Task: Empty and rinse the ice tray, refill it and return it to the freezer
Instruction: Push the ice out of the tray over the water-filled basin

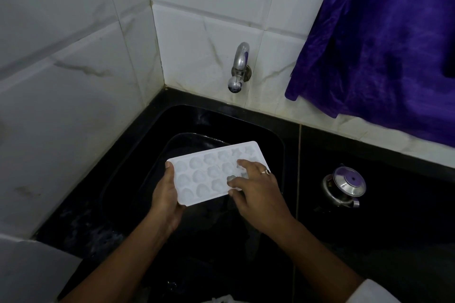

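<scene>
White plastic ice tray [204,174] is held over the black sink [246,125], left hand [166,200] gripping its left end, right hand [258,192] pinching at the right-end cells, so I'd keep it low and twist gently so cubes drop in.

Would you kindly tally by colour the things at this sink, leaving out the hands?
White: 1, the ice tray
Purple: 1, the hanging cloth
Silver: 2, the tap and the lidded steel pot
Black: 1, the sink
Total: 5
</scene>
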Demonstrator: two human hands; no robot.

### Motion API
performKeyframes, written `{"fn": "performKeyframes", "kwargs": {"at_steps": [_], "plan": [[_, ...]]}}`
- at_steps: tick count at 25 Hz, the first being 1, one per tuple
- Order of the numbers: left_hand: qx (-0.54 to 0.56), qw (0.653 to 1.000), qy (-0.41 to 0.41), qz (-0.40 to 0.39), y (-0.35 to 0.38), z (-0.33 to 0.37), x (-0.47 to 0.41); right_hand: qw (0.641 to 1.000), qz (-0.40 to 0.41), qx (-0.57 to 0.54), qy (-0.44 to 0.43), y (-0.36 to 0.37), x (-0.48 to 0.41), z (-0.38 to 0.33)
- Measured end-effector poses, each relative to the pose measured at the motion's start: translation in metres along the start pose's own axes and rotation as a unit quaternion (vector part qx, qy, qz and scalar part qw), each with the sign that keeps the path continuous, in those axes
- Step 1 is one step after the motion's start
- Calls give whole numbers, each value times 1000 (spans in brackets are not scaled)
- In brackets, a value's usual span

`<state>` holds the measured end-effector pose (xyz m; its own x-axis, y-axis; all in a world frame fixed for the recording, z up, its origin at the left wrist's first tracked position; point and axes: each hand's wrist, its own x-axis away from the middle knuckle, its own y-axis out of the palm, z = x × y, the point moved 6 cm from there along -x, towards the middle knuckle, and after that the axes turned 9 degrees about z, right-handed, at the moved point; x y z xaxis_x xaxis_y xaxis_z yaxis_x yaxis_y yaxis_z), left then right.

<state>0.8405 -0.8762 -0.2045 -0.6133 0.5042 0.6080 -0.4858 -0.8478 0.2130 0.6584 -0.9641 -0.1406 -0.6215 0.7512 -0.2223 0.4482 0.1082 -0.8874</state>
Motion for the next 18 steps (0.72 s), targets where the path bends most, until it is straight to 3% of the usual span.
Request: {"fn": "performKeyframes", "kwargs": {"at_steps": [4, 10, 18], "plan": [[-6, 1000, 0, -2, 1, -1, -2, 998, 42, -40, 23, -7, -1, 4], [-11, 1000, -5, -6, 2, -2, -4, 999, 8, 47, -16, 0, -1, 6], [-9, 1000, 6, -12, -1, 2, -2, 998, 48, 41, -23, -3, 0, 6]]}}
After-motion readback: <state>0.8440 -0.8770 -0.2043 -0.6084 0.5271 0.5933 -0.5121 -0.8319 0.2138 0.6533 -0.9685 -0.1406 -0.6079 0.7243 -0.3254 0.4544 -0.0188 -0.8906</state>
